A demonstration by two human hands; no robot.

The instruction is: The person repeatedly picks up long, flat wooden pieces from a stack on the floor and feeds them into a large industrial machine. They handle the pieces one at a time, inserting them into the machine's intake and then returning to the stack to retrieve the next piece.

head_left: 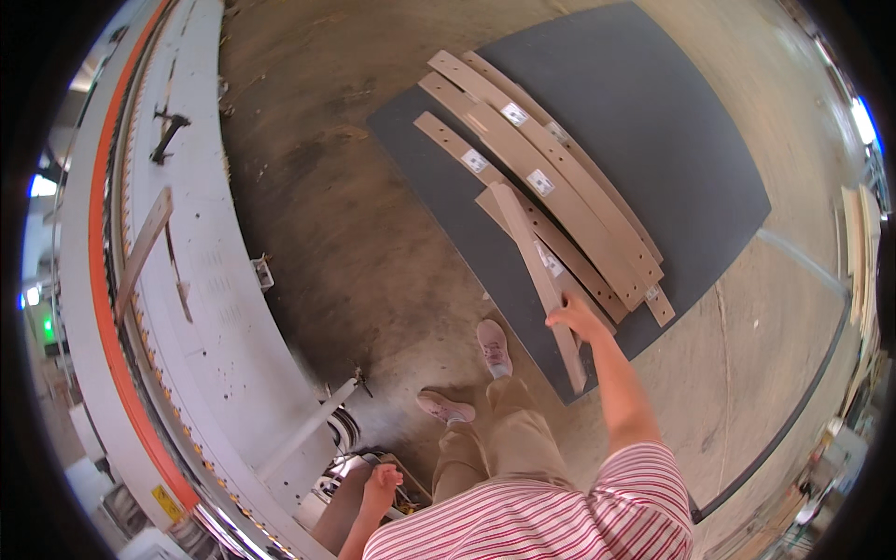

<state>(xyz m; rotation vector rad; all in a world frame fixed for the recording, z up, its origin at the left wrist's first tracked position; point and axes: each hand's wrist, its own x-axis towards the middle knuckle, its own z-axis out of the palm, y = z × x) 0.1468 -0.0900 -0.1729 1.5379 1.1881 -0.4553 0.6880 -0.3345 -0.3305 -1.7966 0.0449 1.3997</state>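
My right hand (577, 315) is closed around the lower part of a narrow wooden board (530, 245). This board lies slantwise over other drilled wooden boards (567, 207), several of which bear white labels. All of them rest on a dark grey panel (672, 121) on the floor. Low on the left, my left hand (383, 479) hangs beside my leg with its fingers loosely bent and apart, and nothing shows in it. Next to it stands a box with mixed small items (411, 495), partly covered by my arm.
Along the left runs a long white machine (210, 271) with an orange stripe (110, 252). A wooden strip (145, 252) and a black clamp-like tool (170, 135) are on it. A black cable (803, 406) curves over the concrete floor at right, near stacked boards (861, 252).
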